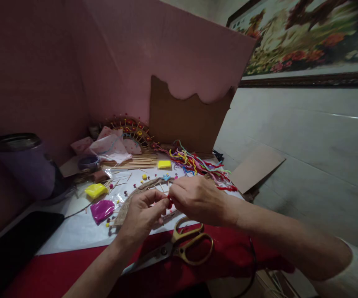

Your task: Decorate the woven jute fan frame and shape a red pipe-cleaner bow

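Note:
My left hand (143, 212) and my right hand (199, 199) meet over the table, fingertips pinched together. Between them shows a small piece of red pipe cleaner (170, 203), mostly covered by the fingers. Right behind and below the hands lies a fan-shaped piece with a twine-wrapped arc (123, 210) and thin sticks tipped with coloured beads or balls. A blue flower shape (166, 177) sits at its top edge. Scissors with gold handles (194, 244) lie just in front of the hands, blades pointing left.
Behind are loose pipe cleaners (194, 163), bamboo sticks (140, 162), yellow (96, 190) and magenta packets (102, 212), and a decorated fan (132, 124). At left stand a purple container (26, 165) and a dark flat device (23, 244). Cardboard (185, 120) leans against the pink panel.

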The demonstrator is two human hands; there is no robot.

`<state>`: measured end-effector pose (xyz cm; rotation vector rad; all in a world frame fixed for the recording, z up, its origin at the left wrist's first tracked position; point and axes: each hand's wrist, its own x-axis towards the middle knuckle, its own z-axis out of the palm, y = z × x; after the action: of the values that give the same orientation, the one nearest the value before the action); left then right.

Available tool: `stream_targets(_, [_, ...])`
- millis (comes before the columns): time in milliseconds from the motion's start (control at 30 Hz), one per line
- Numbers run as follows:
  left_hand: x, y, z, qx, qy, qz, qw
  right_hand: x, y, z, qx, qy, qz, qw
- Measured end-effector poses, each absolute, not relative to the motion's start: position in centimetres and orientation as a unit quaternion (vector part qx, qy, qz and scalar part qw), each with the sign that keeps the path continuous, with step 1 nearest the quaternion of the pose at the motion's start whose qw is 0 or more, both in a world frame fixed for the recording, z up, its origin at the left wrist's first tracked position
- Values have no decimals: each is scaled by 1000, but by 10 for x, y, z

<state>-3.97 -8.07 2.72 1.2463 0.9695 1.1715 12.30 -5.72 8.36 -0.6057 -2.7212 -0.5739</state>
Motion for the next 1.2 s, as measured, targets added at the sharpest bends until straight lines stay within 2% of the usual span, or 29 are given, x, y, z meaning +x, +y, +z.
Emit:
stream_targets(133, [-38, -79, 25, 515, 430, 509, 539, 117, -59, 69, -248, -934, -207, 154])
stream_targets(300, [-36, -79, 23, 500, 444, 525, 527, 119, -61, 65, -304, -923, -131, 198])
stream_targets(667, [-38, -80, 25, 511, 434, 551, 496, 112, -64, 49, -308, -899, -119, 287])
stream_targets(1200, [-38, -83, 28, 532, 451, 559, 448, 100, -68, 33, -370, -840, 19, 396])
